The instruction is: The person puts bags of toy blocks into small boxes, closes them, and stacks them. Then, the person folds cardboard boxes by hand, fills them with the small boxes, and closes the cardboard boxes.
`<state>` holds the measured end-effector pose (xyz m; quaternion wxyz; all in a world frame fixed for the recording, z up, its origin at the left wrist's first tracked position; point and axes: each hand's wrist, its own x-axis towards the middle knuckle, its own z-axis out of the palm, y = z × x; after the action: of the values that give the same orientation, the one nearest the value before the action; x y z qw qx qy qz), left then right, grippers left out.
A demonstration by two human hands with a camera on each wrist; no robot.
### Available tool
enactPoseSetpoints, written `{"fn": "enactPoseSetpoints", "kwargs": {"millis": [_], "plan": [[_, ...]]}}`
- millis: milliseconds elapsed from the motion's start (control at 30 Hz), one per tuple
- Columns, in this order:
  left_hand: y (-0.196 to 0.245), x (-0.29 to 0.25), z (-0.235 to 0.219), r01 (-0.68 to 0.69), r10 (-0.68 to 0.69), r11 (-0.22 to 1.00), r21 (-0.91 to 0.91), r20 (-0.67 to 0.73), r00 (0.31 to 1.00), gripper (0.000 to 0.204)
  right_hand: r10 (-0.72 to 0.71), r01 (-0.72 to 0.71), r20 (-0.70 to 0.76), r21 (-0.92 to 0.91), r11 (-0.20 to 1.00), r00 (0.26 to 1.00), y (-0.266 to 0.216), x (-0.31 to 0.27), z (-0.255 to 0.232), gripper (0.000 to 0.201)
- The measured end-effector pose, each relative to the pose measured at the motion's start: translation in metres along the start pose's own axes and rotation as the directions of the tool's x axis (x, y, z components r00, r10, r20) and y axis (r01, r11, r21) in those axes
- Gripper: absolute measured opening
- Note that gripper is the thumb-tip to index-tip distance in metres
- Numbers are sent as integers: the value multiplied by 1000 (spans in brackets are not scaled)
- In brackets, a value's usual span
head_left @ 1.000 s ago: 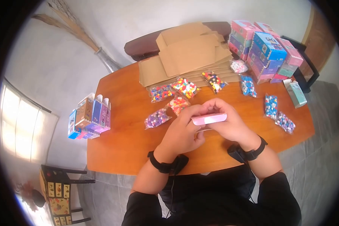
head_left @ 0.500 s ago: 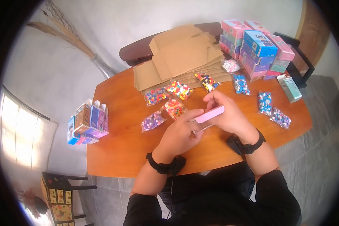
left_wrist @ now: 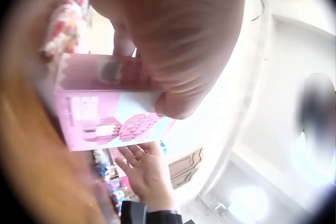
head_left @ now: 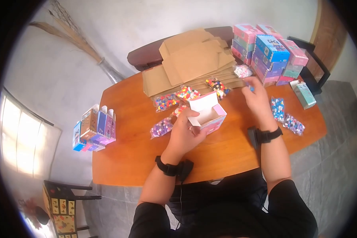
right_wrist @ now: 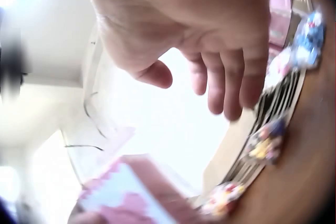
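Note:
In the head view the left hand [head_left: 186,133] grips a small pink box [head_left: 213,126] by its left side, above the table. The box's top is open with white flaps raised. The left wrist view shows the thumb and fingers on the pink printed box [left_wrist: 113,121]. Apart from the box, the right hand [head_left: 258,104] is held over the table near a blue bead bag; the right wrist view shows this hand [right_wrist: 205,40] with fingers extended and nothing held. Bead bags [head_left: 165,102] lie beyond the left hand.
Flat brown cardboard [head_left: 192,59] lies at the table's back. Stacked colourful boxes [head_left: 271,49] stand back right, with an open green box [head_left: 305,95] near them. More boxes [head_left: 95,129] are at the left edge; blue [head_left: 277,109] and purple bead bags [head_left: 293,124] lie right.
The right hand has let go of the pink box and moved away to the right. The left hand still holds the box, now turned so its open top shows.

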<state>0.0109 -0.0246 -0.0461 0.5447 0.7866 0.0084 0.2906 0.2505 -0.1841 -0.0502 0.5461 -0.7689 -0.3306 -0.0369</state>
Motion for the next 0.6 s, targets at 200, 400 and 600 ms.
{"fn": "enactPoseSetpoints", "kwargs": {"millis": [200, 400, 600], "plan": [[-12, 2, -1, 140, -139, 983, -119, 18, 990, 58, 117, -85, 30, -518, 851, 993, 12, -4, -6, 51], [-24, 4, -1, 52, -43, 962, -267, 37, 998, 63, 159, -155, -19, -362, 919, 987, -8, 5, -17, 43], [-20, 7, 2, 146, -77, 841, -522, 150, 986, 65, -378, 343, -43, 525, 779, 925, -62, -7, -21, 21]]}}
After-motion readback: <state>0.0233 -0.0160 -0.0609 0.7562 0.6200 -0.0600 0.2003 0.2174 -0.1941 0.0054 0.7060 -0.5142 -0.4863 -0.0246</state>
